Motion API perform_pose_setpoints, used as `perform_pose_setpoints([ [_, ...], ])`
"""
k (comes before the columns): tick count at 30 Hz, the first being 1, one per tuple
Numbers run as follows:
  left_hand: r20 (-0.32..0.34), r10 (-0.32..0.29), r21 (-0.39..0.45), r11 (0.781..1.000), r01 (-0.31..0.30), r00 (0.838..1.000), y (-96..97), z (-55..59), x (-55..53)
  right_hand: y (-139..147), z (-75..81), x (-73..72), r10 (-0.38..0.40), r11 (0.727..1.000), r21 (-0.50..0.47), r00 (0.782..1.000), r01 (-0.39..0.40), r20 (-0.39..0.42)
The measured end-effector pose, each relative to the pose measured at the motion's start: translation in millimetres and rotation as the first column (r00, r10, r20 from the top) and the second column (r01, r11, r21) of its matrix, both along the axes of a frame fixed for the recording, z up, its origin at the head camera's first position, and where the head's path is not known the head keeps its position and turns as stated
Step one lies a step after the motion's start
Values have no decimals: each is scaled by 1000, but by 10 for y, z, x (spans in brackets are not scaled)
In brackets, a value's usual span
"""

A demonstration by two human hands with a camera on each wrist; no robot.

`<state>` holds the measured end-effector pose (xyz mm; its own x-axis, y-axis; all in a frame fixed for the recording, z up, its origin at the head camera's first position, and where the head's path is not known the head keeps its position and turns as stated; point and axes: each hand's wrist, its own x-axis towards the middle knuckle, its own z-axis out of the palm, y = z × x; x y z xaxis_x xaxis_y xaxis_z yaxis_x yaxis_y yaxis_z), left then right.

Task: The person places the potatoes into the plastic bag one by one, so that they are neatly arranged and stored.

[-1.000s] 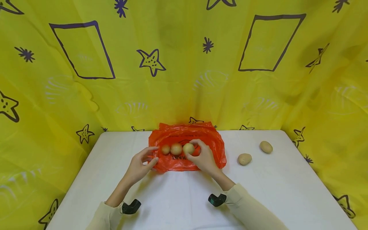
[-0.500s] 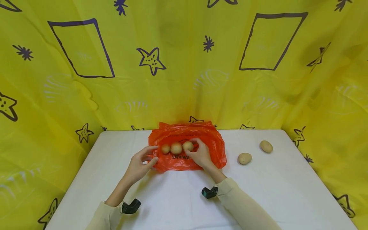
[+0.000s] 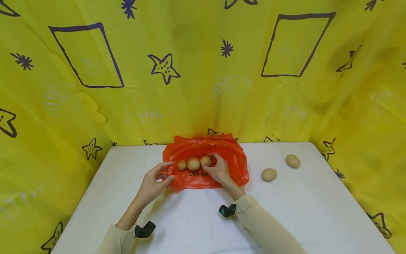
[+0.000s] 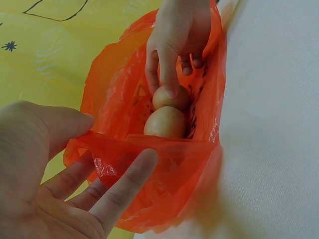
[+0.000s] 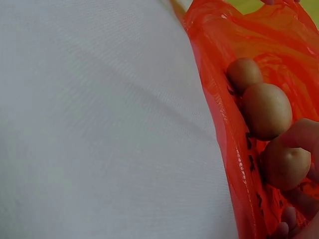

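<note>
My right hand (image 3: 219, 169) reaches into the red plastic bag (image 3: 233, 176) and pinches a round potato (image 3: 205, 161) between thumb and fingers. This potato (image 5: 284, 167) sits at the right end of a row, right against the middle potato (image 3: 193, 164). A smaller potato (image 3: 182, 165) lies at the left end. My left hand (image 3: 152, 181) is at the bag's left side, fingers spread and fingertips at its edge. In the left wrist view, the bag's rim (image 4: 169, 141) hides the nearest potato.
Two more potatoes lie on the white-covered table to the right of the bag, a nearer potato (image 3: 269, 174) and a farther potato (image 3: 293, 161). A yellow patterned curtain (image 3: 196, 106) stands behind the table (image 3: 127, 158) and at both sides.
My right hand has moved slightly left and lowered the potato it pinches against the row in the bag. My left hand has stayed at the bag's left side.
</note>
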<state>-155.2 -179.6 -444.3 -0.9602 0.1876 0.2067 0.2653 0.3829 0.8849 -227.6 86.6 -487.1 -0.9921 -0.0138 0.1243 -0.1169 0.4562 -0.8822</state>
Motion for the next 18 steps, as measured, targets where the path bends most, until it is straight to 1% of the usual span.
perform_pose_setpoints([
  [4, -3, 1, 6, 1000, -1, 1000, 6, -7, 2, -2, -4, 3, 0, 1000, 15, 1000, 0, -7],
  [12, -14, -2, 23, 1000, 3, 1000, 0, -4, -3, 0, 4, 13, 3, 999, 47, 1000, -3, 7],
  [18, -8, 2, 12, 1000, -2, 1000, -3, -16, -3, 2, 9, 29, 8, 999, 47, 1000, -8, 0],
])
